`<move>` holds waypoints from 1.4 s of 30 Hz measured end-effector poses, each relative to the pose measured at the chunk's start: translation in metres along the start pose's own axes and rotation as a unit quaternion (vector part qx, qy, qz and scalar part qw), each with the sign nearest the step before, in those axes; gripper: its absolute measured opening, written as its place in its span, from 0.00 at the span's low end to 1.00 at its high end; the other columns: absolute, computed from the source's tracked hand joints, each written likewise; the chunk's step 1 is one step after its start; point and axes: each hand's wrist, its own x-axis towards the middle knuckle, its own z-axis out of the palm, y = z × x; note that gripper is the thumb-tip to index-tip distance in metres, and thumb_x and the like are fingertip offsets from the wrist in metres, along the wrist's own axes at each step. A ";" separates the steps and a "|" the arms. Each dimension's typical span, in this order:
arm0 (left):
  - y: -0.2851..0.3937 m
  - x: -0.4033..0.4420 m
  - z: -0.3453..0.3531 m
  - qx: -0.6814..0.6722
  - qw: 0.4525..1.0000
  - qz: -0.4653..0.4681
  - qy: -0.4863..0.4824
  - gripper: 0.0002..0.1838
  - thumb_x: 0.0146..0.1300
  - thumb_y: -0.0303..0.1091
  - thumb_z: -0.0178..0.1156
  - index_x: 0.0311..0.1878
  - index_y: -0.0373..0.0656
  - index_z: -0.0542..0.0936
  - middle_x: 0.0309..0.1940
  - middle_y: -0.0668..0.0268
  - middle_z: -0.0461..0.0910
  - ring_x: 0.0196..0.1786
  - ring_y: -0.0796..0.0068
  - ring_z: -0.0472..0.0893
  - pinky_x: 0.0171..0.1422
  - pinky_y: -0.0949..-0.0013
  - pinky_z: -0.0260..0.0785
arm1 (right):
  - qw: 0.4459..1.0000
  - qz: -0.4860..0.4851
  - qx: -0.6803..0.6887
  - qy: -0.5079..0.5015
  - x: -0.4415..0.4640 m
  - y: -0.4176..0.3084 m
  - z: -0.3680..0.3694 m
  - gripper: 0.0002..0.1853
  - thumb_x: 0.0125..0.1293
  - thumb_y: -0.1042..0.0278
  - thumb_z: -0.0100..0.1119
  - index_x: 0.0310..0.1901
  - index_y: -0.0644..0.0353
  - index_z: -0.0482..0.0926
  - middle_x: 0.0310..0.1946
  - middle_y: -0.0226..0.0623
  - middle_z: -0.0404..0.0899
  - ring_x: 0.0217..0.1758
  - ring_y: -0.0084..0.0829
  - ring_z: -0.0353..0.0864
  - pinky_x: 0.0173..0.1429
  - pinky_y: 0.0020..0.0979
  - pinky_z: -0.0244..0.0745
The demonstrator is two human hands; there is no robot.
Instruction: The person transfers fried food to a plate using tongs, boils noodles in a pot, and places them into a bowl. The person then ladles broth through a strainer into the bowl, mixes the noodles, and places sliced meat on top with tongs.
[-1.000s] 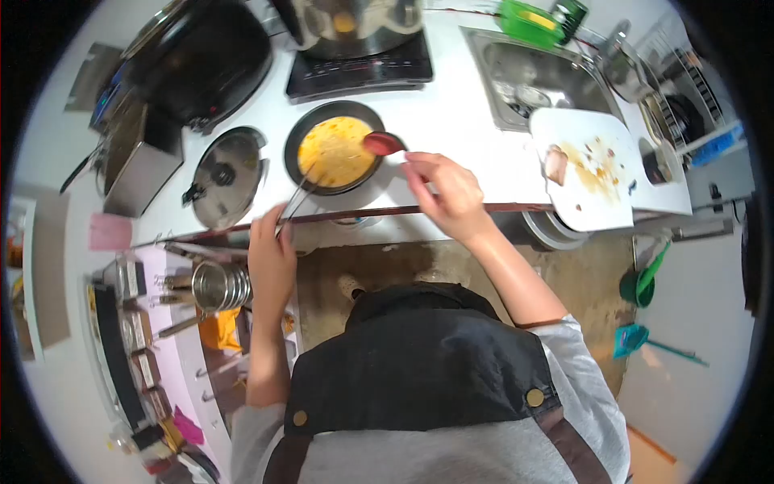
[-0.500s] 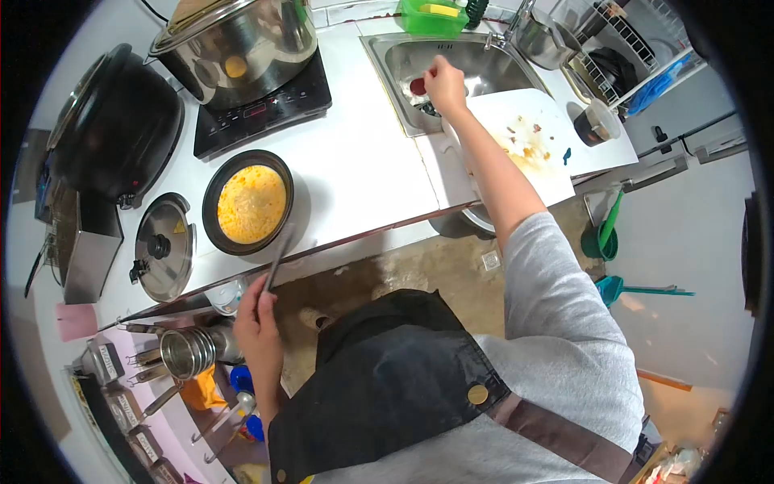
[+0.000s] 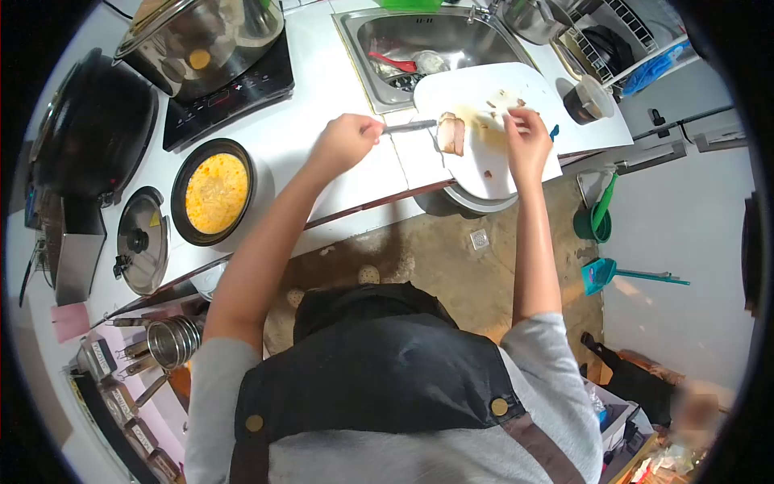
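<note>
My left hand (image 3: 348, 143) is closed round a thin grey metal utensil (image 3: 409, 127), which looks like tongs. Its far end reaches a piece of cooked meat with a pale edge (image 3: 451, 135), at the left side of the white cutting board (image 3: 484, 179). Whether the tip grips the meat or only touches it, I cannot tell. Over the right part of the board is my right hand (image 3: 528, 145), its fingers loosely bent and apart, with nothing visible in them. Small brown scraps and a yellowish stain lie on the board around it.
A red spoon (image 3: 393, 62) lies in the sink (image 3: 355, 48) behind the board. Left of my arms stand a black bowl of orange-yellow soup (image 3: 216, 194), a glass lid (image 3: 143, 242), and a steel pot (image 3: 210, 48) on an induction cooker (image 3: 230, 101). A dark-filled cup (image 3: 587, 101) stands right.
My right hand has let go of the red spoon in the sink and moved over the board. My left hand has brought the utensil from beside the bowl to the meat. The view has shifted.
</note>
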 end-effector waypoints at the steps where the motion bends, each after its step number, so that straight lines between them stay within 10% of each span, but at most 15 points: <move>1: 0.000 0.016 0.003 0.013 1.000 -0.010 -0.014 0.14 0.60 0.38 0.54 0.41 0.39 0.82 0.31 0.58 0.82 0.36 0.65 0.81 0.44 0.67 0.70 | 0.999 0.029 -0.015 0.007 -0.010 0.001 -0.010 0.07 0.54 0.72 0.63 0.36 0.62 0.81 0.32 0.41 0.80 0.32 0.33 0.80 0.38 0.30 0.75; 12: 0.007 0.067 0.000 -0.015 0.985 -0.119 -0.124 0.14 0.61 0.35 0.54 0.45 0.38 0.81 0.28 0.70 0.80 0.33 0.81 0.74 0.42 0.76 0.65 | 0.974 -0.048 -0.158 -0.155 -0.008 -0.001 0.039 0.10 0.54 0.69 0.63 0.37 0.62 0.82 0.39 0.46 0.77 0.49 0.44 0.73 0.57 0.37 0.66; 22: 0.014 0.074 -0.011 0.035 0.973 -0.135 -0.184 0.15 0.61 0.39 0.54 0.44 0.40 0.82 0.25 0.74 0.77 0.21 0.87 0.62 0.23 0.78 0.54 | 0.983 0.092 -0.040 -0.154 -0.014 0.015 0.025 0.04 0.54 0.72 0.62 0.31 0.60 0.77 0.26 0.40 0.80 0.37 0.40 0.75 0.44 0.38 0.70; 31: 0.008 0.099 0.015 -0.052 0.964 -0.041 -0.257 0.11 0.60 0.36 0.54 0.40 0.46 0.84 0.24 0.74 0.77 0.26 0.85 0.66 0.30 0.79 0.59 | 0.990 0.019 -0.083 -0.109 -0.020 0.020 0.041 0.04 0.54 0.72 0.63 0.29 0.60 0.78 0.25 0.39 0.80 0.39 0.42 0.72 0.45 0.38 0.69; 42: 0.040 -0.011 -0.064 0.060 0.986 0.135 0.072 0.11 0.64 0.30 0.55 0.46 0.43 0.82 0.28 0.64 0.81 0.30 0.76 0.75 0.37 0.73 0.68 | 0.997 -0.009 0.017 -0.076 -0.004 -0.083 0.044 0.03 0.52 0.71 0.68 0.30 0.56 0.83 0.27 0.32 0.80 0.35 0.28 0.74 0.43 0.29 0.70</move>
